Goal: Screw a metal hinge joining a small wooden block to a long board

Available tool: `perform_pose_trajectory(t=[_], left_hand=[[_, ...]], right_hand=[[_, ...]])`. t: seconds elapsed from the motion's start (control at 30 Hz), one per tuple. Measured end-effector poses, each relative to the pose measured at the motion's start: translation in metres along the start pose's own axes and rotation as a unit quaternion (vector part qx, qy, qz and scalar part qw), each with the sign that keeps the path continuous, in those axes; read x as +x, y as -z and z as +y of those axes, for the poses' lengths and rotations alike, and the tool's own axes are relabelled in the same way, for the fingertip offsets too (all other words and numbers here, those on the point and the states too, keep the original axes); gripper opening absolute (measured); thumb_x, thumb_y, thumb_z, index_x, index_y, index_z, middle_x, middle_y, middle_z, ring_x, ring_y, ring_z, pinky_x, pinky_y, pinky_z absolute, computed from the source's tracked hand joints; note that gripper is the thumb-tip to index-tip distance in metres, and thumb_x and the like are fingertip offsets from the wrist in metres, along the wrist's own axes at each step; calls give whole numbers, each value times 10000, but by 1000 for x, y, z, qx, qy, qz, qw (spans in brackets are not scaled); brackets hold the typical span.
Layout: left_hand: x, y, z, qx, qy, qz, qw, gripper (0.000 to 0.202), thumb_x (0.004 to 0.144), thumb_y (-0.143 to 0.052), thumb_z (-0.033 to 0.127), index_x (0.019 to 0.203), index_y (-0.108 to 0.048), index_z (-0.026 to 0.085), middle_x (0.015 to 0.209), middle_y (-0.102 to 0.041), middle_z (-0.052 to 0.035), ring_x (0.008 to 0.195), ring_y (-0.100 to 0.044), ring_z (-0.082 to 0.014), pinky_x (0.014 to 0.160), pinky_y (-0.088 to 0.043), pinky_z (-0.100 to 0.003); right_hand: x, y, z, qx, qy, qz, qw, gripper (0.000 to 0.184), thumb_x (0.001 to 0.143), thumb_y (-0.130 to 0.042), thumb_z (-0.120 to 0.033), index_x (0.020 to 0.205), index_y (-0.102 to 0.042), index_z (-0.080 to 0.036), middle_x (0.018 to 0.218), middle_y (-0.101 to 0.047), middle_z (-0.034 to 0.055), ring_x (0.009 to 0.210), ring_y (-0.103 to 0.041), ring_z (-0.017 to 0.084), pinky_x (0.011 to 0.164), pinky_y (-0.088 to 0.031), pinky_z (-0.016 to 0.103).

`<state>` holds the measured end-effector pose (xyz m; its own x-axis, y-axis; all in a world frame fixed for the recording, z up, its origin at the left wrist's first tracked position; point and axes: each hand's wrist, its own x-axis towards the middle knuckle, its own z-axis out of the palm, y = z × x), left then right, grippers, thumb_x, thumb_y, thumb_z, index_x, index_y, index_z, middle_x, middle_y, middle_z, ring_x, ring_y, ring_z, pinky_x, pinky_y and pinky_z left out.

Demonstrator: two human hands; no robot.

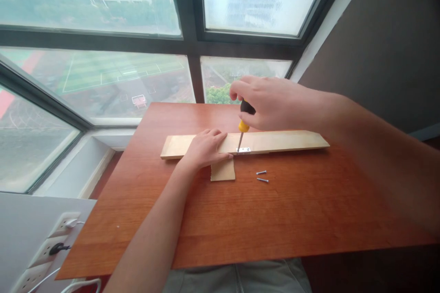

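A long pale wooden board [275,141] lies across the table. My left hand [205,147] spans its left half, fingers toward the far edge and thumb at the near edge, gripping it against the tabletop. From under that thumb a small flat piece of wood [222,170] sticks out toward me. My right hand [264,103] is closed around the black and yellow handle of a screwdriver [244,126], held nearly upright. The screwdriver's tip meets the left end of a small metal hinge [244,150] at the board's near edge. Whether a screw sits under the tip is too small to tell.
Two loose screws [261,176] lie on the reddish-brown table [213,219], nearer to me than the board. Windows with dark frames [192,48] rise behind the table. Wall sockets [46,251] with plugs and cables are at the lower left.
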<state>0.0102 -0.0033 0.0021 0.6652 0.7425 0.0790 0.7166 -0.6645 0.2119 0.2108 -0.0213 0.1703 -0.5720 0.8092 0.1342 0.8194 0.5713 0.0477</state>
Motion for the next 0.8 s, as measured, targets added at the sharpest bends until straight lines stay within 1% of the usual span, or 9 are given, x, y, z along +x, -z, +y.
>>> perform_pose_trajectory(t=[0.07, 0.1, 0.2, 0.33, 0.43, 0.57, 0.63, 0.7, 0.8], left_hand=[[0, -1, 0, 0, -1, 1, 1000, 623, 825, -585, 648, 1297, -554, 243, 1236, -614, -93, 1101, -579, -297, 885, -441, -377], [0, -1, 0, 0, -1, 0, 1000, 624, 824, -586, 649, 1297, -555, 243, 1235, -615, -95, 1100, -580, -298, 884, -441, -377], [0, 0, 1, 1, -1, 0, 1000, 618, 827, -581, 651, 1289, -560, 243, 1226, -617, -97, 1096, -582, -299, 876, -440, -376], [0, 2, 1, 1, -2, -3, 1000, 616, 830, -572, 659, 1285, -561, 244, 1208, -622, -92, 1085, -584, -298, 859, -441, -376], [0, 3, 2, 1, -3, -7, 1000, 615, 828, -572, 663, 1279, -564, 245, 1198, -626, -91, 1074, -586, -296, 838, -441, -375], [0, 4, 2, 5, -1, -7, 1000, 595, 830, -569, 666, 1254, -575, 249, 1181, -632, -88, 1066, -591, -292, 827, -437, -368], [0, 4, 2, 5, -5, -6, 1000, 592, 830, -569, 665, 1246, -580, 244, 1175, -634, -89, 1064, -590, -295, 820, -438, -370], [0, 5, 2, 4, -7, -7, 1000, 585, 828, -573, 661, 1233, -590, 238, 1172, -634, -91, 1058, -590, -297, 815, -440, -372], [0, 6, 3, 3, -1, -9, 1000, 575, 825, -577, 660, 1219, -600, 241, 1170, -636, -90, 1055, -590, -296, 818, -442, -373]], right_hand=[[2, 4, 9, 60, 39, -32, 997, 365, 756, -659, -215, 1112, -599, -272, 1031, -682, 35, 805, -606, 217, 618, -404, 329], [3, 6, 14, 81, 51, -49, 994, 392, 747, -663, -199, 1124, -596, -283, 1015, -687, 25, 820, -608, 220, 624, -412, 327], [6, 10, 24, 89, 68, -69, 991, 392, 740, -671, -184, 1113, -614, -288, 983, -693, 13, 835, -613, 220, 632, -413, 322], [8, 11, 27, 76, 78, -65, 992, 327, 764, -680, -222, 1081, -647, -297, 943, -688, 4, 795, -612, 197, 624, -393, 307], [7, 11, 24, 65, 62, -58, 994, 246, 808, -664, -286, 1055, -670, -285, 901, -681, 10, 752, -604, 186, 613, -377, 306], [6, 10, 15, 18, 23, -47, 998, 174, 849, -651, -376, 963, -693, -252, 818, -672, 27, 758, -613, 208, 629, -371, 318], [7, 7, 10, -14, 1, -41, 999, 199, 868, -634, -415, 868, -693, -226, 725, -647, 37, 736, -614, 224, 637, -364, 328], [8, 3, 5, -44, -18, -21, 999, 288, 893, -592, -463, 792, -680, -207, 654, -612, 49, 701, -606, 238, 641, -355, 343], [8, 0, 3, -47, -32, 2, 998, 329, 903, -552, -504, 828, -676, -208, 677, -623, 62, 701, -598, 251, 642, -356, 357]])
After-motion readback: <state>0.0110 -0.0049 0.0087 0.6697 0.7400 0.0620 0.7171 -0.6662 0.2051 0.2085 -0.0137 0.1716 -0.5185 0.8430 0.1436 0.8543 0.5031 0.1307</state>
